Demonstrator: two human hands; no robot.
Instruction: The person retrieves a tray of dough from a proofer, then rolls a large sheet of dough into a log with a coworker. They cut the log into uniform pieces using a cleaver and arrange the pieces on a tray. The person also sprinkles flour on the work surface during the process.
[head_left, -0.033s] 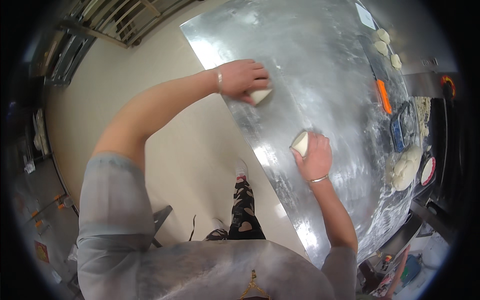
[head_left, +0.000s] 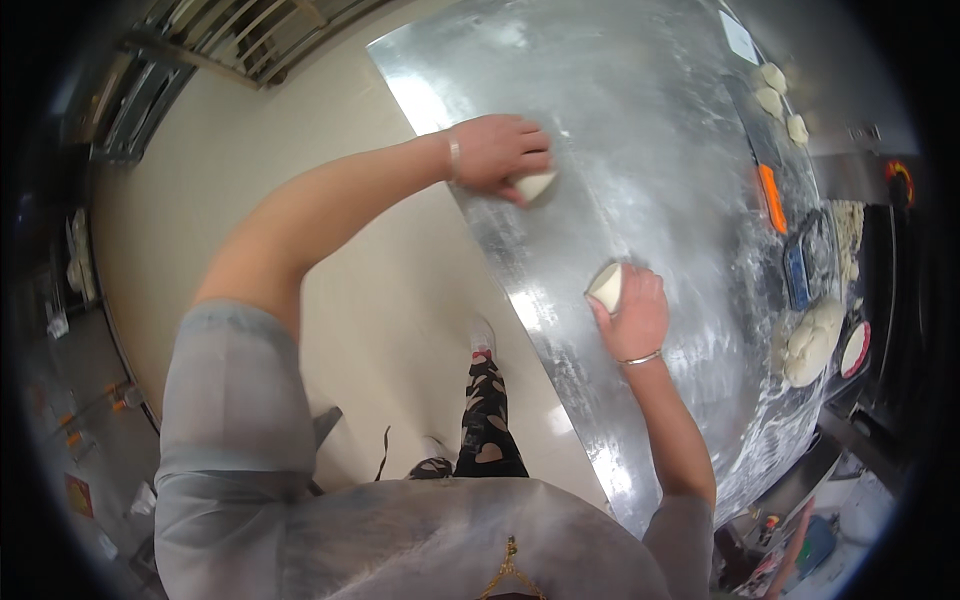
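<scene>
My left hand (head_left: 497,156) is cupped over a piece of pale dough (head_left: 534,187), pressing it near the left edge of the metal table (head_left: 640,120). Closer to me, my right hand (head_left: 640,312) curls around a second dough piece (head_left: 606,287) that shows past the thumb side. Both pieces rest on the tabletop, smooth and rounded; the palms hide part of each. On the table's right side sits a large lump of dough (head_left: 815,340), apart from both hands.
Along the right edge lie a knife with an orange handle (head_left: 771,198), a blue-and-black tool (head_left: 796,272) and several small dough pieces (head_left: 769,101). A red-rimmed bowl (head_left: 856,349) stands beyond the lump. A slatted rack (head_left: 245,40) stands at the far left.
My left hand has shifted slightly to the right with its dough piece. My right hand and its dough stay almost in place.
</scene>
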